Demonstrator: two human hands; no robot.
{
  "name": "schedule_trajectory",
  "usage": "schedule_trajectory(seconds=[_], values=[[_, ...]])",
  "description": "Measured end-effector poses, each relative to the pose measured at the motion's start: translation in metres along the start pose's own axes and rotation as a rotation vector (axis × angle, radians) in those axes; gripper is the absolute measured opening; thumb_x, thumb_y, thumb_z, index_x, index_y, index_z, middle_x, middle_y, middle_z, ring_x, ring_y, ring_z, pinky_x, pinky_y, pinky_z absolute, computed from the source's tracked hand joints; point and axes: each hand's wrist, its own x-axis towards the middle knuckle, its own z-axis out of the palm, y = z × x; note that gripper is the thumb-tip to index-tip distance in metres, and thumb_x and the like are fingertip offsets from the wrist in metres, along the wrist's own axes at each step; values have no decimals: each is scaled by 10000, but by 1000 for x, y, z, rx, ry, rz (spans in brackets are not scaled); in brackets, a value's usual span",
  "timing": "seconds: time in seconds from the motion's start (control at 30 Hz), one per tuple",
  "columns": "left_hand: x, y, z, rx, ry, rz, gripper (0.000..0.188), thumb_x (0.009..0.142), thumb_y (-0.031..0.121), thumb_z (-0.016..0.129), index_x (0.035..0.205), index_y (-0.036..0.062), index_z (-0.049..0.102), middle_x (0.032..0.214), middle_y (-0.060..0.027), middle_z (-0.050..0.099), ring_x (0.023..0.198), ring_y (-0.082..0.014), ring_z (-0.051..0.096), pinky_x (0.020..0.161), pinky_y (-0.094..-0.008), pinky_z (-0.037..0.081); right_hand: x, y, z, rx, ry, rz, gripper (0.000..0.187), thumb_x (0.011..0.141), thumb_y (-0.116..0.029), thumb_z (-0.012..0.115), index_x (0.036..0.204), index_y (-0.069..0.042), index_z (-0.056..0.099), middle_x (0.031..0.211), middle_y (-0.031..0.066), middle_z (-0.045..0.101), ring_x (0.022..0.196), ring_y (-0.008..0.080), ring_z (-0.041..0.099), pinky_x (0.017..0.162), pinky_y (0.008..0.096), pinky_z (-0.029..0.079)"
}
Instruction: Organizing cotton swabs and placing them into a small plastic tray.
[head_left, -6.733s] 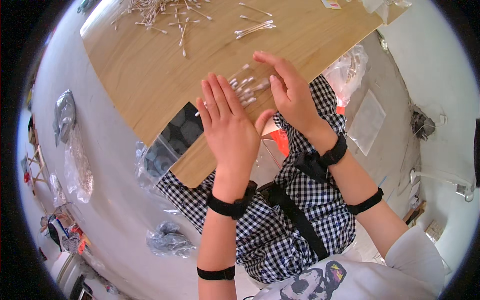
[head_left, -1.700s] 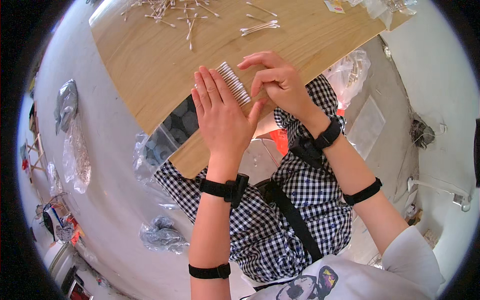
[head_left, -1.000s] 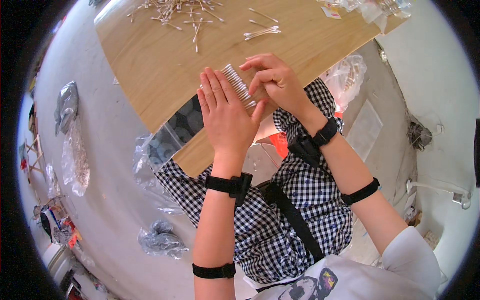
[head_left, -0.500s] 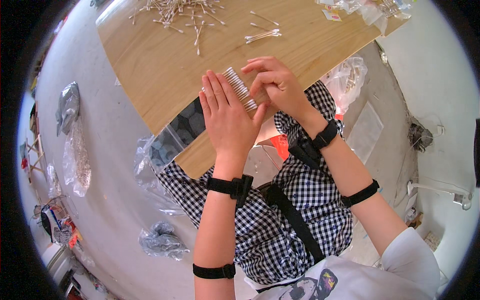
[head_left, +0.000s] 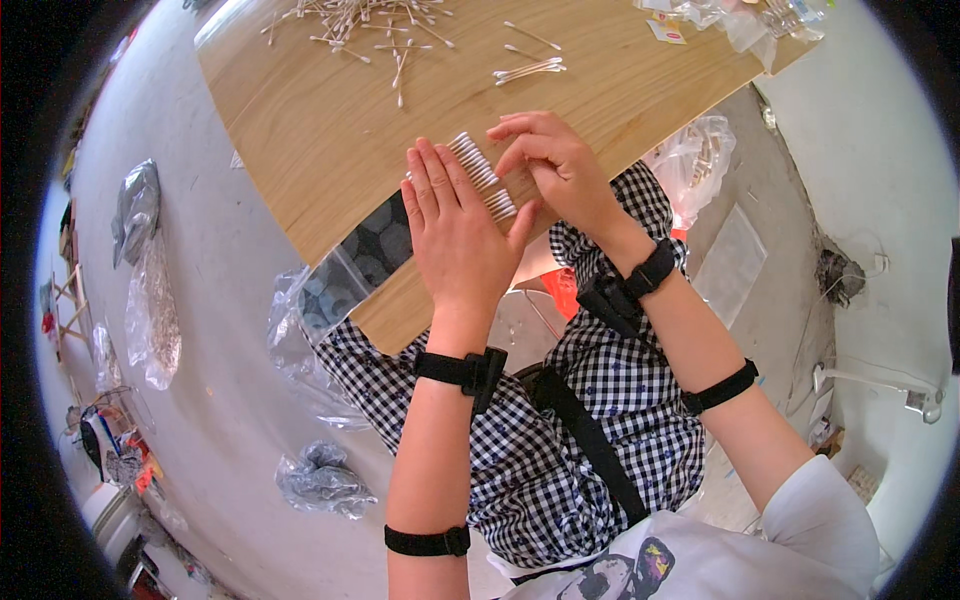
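A row of white cotton swabs (head_left: 474, 160) lies side by side near the table's front edge, heads lined up. My left hand (head_left: 452, 225) is spread flat over the row, covering most of the sticks; its fingers are straight and its thumb stands apart, beside the nearest heads. At the right side of the row, my right hand (head_left: 555, 165) has its fingers bent and apart. One of its fingertips is at the swab heads, touching or almost touching them. No swab shows in its fingers. Under the left hand's side of the table edge is a clear-and-dark patterned plastic bag (head_left: 365, 250).
A loose heap of cotton swabs (head_left: 375, 18) lies at the far left of the wooden table (head_left: 300, 150). A small bundle of swabs (head_left: 528, 71) and two single ones lie farther right. Clear plastic packaging (head_left: 745, 25) sits at the far right corner. A plastic bag (head_left: 695, 165) hangs beside my right knee.
My right fingertip has shifted slightly up and left along the swab heads, and a narrow gap now shows between heads lower in the row. The left hand has hardly moved.
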Motion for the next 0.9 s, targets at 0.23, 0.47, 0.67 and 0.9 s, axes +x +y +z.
schedule_trajectory(seconds=[0.23,0.47,0.67,0.9], values=[[1,0,1,3,5,0,985,832,622,578,1404,-135,315,1505,-292,281,1435,-366,241,1165,-448,209,1,0,0,-10,23,-7,205,705,69,523,742,-62,678,1042,79,673,1079,268,586,938,367,468],[1,1,2,10,-6,2,992,833,623,577,1415,-131,300,1508,-294,271,1435,-368,240,1166,-446,203,0,3,-3,-143,-89,-41,222,740,95,497,785,-43,666,1133,79,651,1158,265,546,979,363,448],[1,-1,-1,4,-11,-4,994,830,622,581,1416,-130,299,1511,-291,268,1438,-370,232,1169,-447,196,2,0,2,-82,-15,5,235,738,87,499,828,-52,665,1128,74,652,1147,268,546,976,369,444],[2,0,1,-6,-2,1,982,835,609,583,1420,-126,295,1511,-284,272,1438,-369,231,1173,-449,186,2,4,2,-158,7,-63,190,723,13,554,805,-105,678,1062,52,658,1083,260,574,931,379,457]])
